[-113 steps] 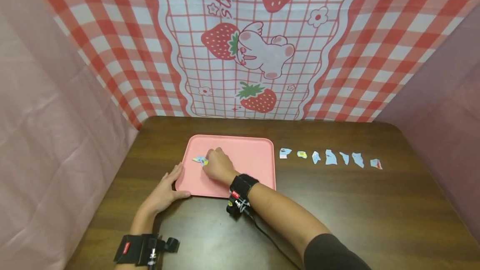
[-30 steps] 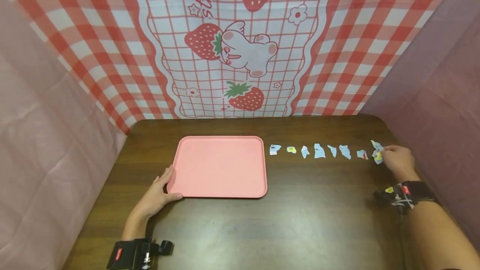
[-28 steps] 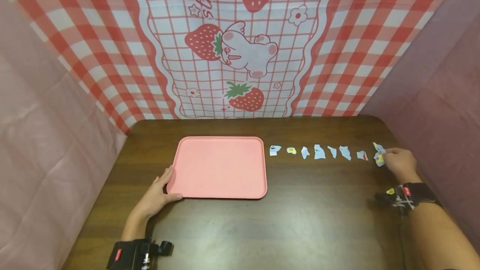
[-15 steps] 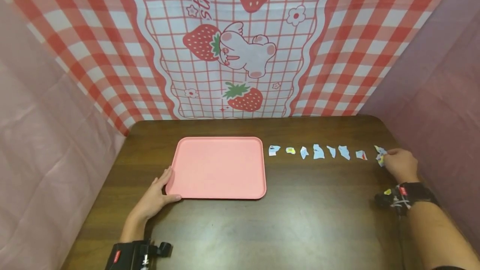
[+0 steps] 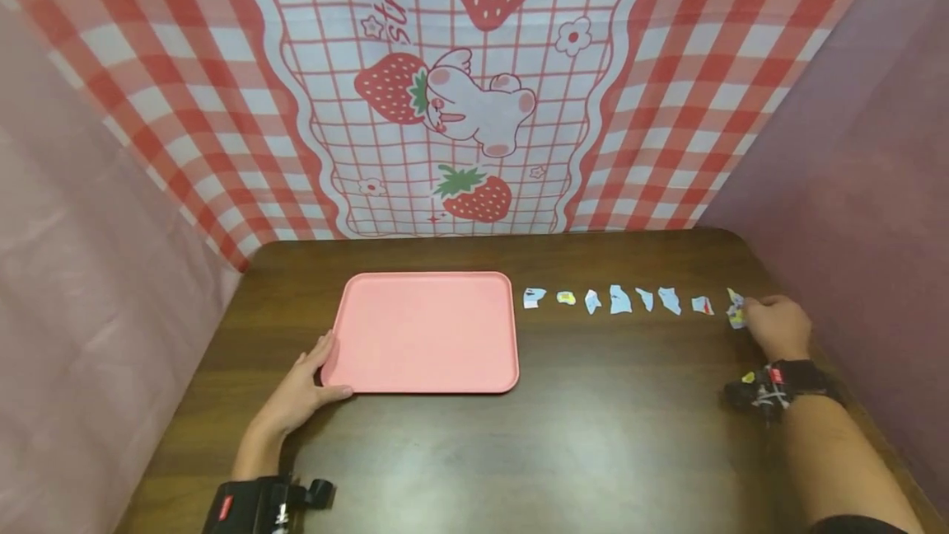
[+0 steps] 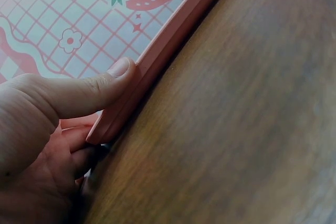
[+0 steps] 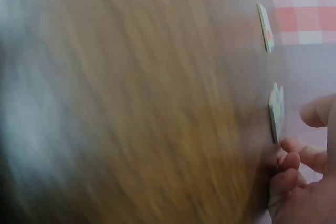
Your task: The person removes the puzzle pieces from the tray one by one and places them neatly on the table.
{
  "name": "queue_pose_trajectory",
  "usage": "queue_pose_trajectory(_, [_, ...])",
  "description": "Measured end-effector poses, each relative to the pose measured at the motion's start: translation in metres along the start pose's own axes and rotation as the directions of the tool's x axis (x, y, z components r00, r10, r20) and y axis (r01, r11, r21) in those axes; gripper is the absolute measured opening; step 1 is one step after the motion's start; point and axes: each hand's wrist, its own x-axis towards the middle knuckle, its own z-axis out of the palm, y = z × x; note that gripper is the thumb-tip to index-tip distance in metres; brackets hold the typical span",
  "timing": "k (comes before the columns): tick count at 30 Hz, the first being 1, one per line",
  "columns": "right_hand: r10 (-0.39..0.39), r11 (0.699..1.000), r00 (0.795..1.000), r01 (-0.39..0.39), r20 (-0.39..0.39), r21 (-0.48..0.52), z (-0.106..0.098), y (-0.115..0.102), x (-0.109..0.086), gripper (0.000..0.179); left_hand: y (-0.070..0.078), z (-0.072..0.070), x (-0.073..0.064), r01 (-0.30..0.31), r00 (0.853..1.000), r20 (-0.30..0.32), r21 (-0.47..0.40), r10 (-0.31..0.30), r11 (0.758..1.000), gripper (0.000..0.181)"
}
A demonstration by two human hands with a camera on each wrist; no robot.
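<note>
In the head view my left hand (image 5: 300, 390) holds the front-left corner of a pink tray (image 5: 423, 332). The left wrist view shows the thumb (image 6: 100, 85) on the rim and the other fingers round the corner. My right hand (image 5: 780, 326) is at the far right, beside an irregular blue-and-yellow puzzle piece (image 5: 736, 313) lying on the table. In the right wrist view its thumb and forefinger are apart, the forefinger close to that piece (image 7: 276, 116); whether they touch is hard to tell.
Several more flat irregular pieces, among them a pale blue one (image 5: 619, 300) and one with red (image 5: 702, 305), form a row right of the tray on the brown table (image 5: 593, 427). A checked strawberry cloth (image 5: 474, 105) hangs behind; pink cloth hangs at both sides.
My right hand has gone from the tray to the row's right end, where the blue-and-yellow piece now lies. Its thumb and forefinger are now apart. My left hand has stayed at the tray's corner.
</note>
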Motion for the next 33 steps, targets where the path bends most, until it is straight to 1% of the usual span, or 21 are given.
queue_pose_trajectory(2, [0.023,1.000,1.000,-0.023,-0.018,0.005,0.007,-0.004,-0.001,0.057,-0.001,-0.003,-0.001,-0.005,1.000,-0.004,0.005,0.005,1.000,0.097])
queue_pose_trajectory(5, [0.048,0.999,0.999,-0.048,-0.025,0.000,0.011,-0.010,-0.001,0.059,-0.003,-0.005,-0.001,-0.020,1.000,-0.008,0.011,0.020,1.000,0.097])
queue_pose_trajectory(11, [0.016,0.999,0.999,-0.018,-0.046,-0.032,0.014,-0.019,0.005,0.056,-0.005,-0.005,0.000,-0.023,1.000,-0.017,0.004,0.023,1.000,0.098])
queue_pose_trajectory(14, [0.017,0.999,0.999,-0.018,-0.031,-0.032,0.016,-0.019,0.004,0.055,-0.006,-0.005,-0.003,-0.012,1.000,-0.021,0.001,0.012,1.000,0.098])
queue_pose_trajectory(17, [0.037,0.999,0.999,-0.037,-0.004,-0.040,0.016,-0.019,0.001,0.057,-0.008,-0.005,-0.004,0.002,1.000,-0.020,0.001,-0.002,1.000,0.098])
queue_pose_trajectory(21, [0.040,0.998,0.999,-0.040,0.005,-0.037,0.016,-0.022,0.002,0.059,-0.010,-0.006,-0.004,-0.011,1.000,-0.026,0.009,0.011,1.000,0.097])
queue_pose_trajectory(25, [0.018,1.000,1.000,-0.018,0.001,-0.021,0.017,-0.025,0.005,0.057,-0.012,-0.007,-0.003,-0.018,0.999,-0.034,0.021,0.018,1.000,0.096])
queue_pose_trajectory(31, [0.012,1.000,0.999,-0.011,0.036,-0.018,0.014,-0.019,0.014,0.060,-0.013,-0.005,0.005,-0.018,0.999,-0.037,0.015,0.018,1.000,0.097])
queue_pose_trajectory(33, [0.020,1.000,0.998,-0.019,0.054,-0.020,0.011,-0.015,0.018,0.062,-0.012,-0.004,0.008,-0.004,0.999,-0.040,0.027,0.005,1.000,0.096])
